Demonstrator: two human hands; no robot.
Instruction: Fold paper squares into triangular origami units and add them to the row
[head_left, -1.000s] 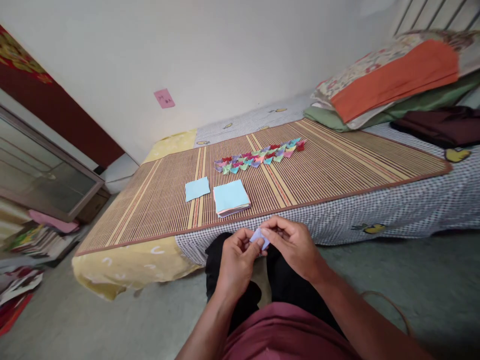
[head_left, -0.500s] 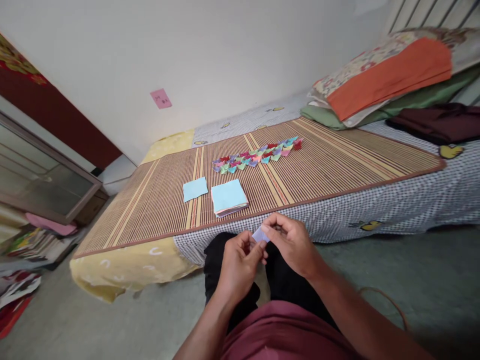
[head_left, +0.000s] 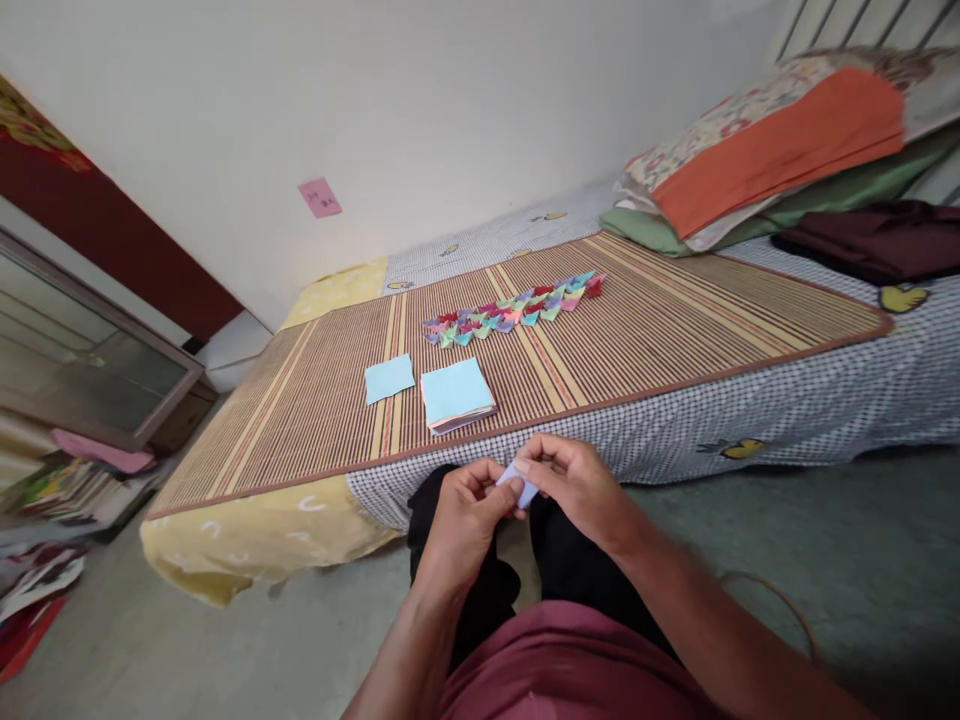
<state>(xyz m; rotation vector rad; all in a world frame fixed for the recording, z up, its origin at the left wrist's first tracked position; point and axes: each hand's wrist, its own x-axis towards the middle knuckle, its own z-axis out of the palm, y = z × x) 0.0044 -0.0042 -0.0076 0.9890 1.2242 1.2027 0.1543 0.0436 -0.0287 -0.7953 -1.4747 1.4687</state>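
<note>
We see dark marks on the pink note [head_left: 319,198] at upper left, too small to read. At lower centre, our left hand [head_left: 466,515] and right hand [head_left: 574,488] angle inward from the bottom, fingers curled and thumbs pinching opposite sides of the small lilac paper [head_left: 523,488], just in front of the bed [head_left: 652,330]. Compared with the previous frame, our right thumb sits lower, and the lilac paper shows more of its face between our thumbs.
</note>
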